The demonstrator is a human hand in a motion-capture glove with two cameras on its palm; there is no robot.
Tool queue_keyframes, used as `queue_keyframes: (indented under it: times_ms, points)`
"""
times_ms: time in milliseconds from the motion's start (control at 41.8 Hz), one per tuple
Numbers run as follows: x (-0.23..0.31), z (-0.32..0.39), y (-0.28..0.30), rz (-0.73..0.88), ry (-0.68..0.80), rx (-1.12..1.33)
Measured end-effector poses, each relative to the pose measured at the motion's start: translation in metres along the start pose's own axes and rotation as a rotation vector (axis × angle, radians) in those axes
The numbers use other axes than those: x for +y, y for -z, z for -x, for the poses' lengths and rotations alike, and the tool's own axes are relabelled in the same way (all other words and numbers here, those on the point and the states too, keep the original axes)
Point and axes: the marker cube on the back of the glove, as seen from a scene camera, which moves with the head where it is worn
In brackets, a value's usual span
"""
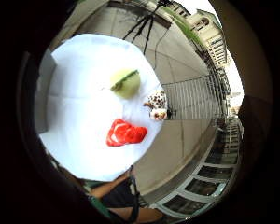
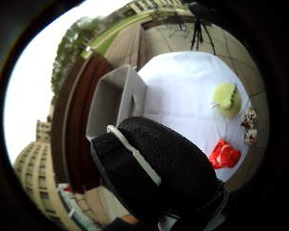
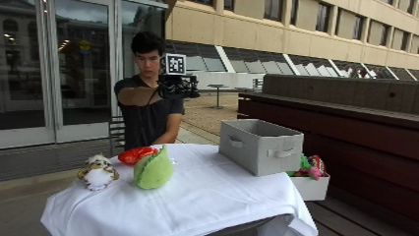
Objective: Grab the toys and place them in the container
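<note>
Three toys lie on the white-clothed table [image 3: 216,196]: a spotted plush owl [image 3: 98,172] near the left edge, a green plush [image 3: 154,170] beside it, and a red toy [image 3: 136,155] behind them. The empty grey fabric container [image 3: 262,145] stands at the table's right side. My gloved right hand [image 3: 175,87] is raised high above the table's far side, holding nothing, its fingers relaxed. From the palm views I look down on the green plush [image 1: 126,83], red toy [image 1: 125,134], owl [image 1: 156,105] and container [image 2: 115,98]; a gloved finger [image 2: 159,173] fills the foreground.
A small white box [image 3: 308,188] with several colourful toys sits just right of the grey container at the table's edge. A dark wooden bench wall [image 3: 340,113] runs behind on the right. A tripod [image 1: 144,23] stands on the paving beyond the table.
</note>
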Motion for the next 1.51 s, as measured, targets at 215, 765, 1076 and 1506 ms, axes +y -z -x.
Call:
queue_keyframes:
  times_ms: [215,765,1076,1506]
  points:
    - [0.010,-0.018,0.006,0.028,0.005,-0.005]
    - [0.060,-0.094,-0.029,0.052,-0.094,0.016]
    - [0.087,-0.119,-0.121,0.089,-0.207,0.019]
    - [0.119,-0.146,-0.218,0.121,-0.073,-0.019]
